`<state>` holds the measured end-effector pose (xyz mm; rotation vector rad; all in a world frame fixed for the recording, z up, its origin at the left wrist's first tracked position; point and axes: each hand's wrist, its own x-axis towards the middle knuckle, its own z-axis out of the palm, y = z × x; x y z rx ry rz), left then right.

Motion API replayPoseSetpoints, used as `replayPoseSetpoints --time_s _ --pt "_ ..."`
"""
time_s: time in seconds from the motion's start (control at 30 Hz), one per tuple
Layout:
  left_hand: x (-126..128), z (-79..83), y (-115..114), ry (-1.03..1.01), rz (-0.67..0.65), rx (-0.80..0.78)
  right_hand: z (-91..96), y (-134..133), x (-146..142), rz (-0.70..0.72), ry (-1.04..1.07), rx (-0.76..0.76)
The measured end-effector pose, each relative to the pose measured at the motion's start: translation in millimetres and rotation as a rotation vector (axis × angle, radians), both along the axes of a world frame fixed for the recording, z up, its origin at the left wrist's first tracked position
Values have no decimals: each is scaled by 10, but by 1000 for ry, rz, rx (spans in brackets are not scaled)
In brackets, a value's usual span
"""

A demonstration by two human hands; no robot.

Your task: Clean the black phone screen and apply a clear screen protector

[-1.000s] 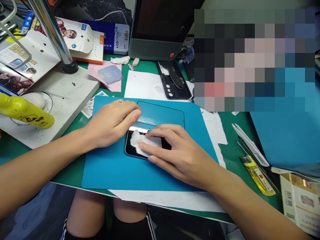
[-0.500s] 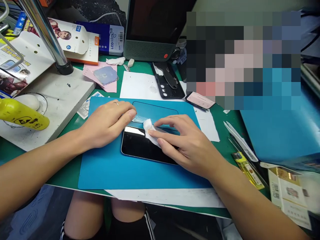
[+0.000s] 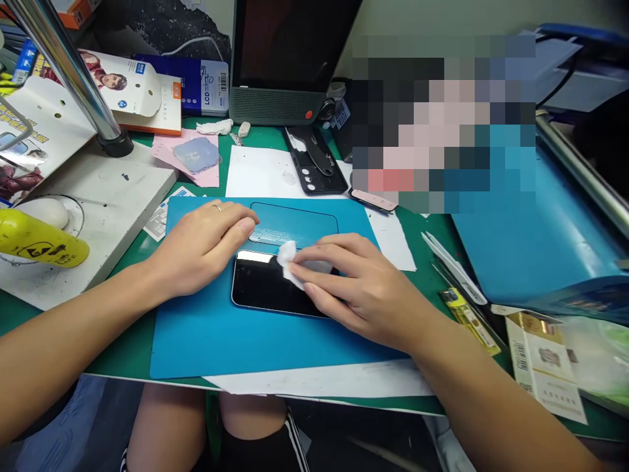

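Observation:
A phone (image 3: 268, 288) lies screen up on the blue mat (image 3: 206, 347), its glossy black glass reflecting a bright strip at the left end. Over the phone, my right hand (image 3: 363, 282) pinches a crumpled white wipe (image 3: 286, 254) between thumb and fingers, and the wipe appears to touch the glass. My left hand (image 3: 204, 242) rests palm down on the mat just left of the phone, fingers loosely stretched out, with a ring on one finger and nothing visible in it. Behind the phone lies a clear, dark-edged screen protector (image 3: 295, 221), partly covered by my hands.
A black phone case (image 3: 314, 164) lies on white paper behind the mat, near another phone (image 3: 373, 199). White tweezers (image 3: 455, 265), a yellow lighter (image 3: 469, 321) and a cigarette box (image 3: 545, 367) lie at right. A yellow bottle (image 3: 44, 239) and lamp post (image 3: 73, 72) stand left.
The view has shifted slightly to the right. My right hand still pinches the wipe over the phone, its fingers slightly changed in pose. My left hand stays in place on the mat.

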<state>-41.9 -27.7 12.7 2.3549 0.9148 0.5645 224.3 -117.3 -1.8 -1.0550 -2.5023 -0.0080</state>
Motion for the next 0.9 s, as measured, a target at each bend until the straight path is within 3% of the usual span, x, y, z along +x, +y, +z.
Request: replayPoseSetpoints --time_s 0.2,0.4,0.53,0.7,0.9 --pt "-4 27 -10 8 2 -8 17 20 112 20 13 -11" --pt "-19 19 5 5 -16 15 31 -380 362 -37 10 -35" --pt "-27 -1 34 17 -12 13 -39 -564 283 -96 19 -21" --pt "-52 3 56 42 -48 31 -80 -489 112 -238 40 62" --pt "-50 -16 67 57 -71 42 -70 -656 -81 -338 85 12"
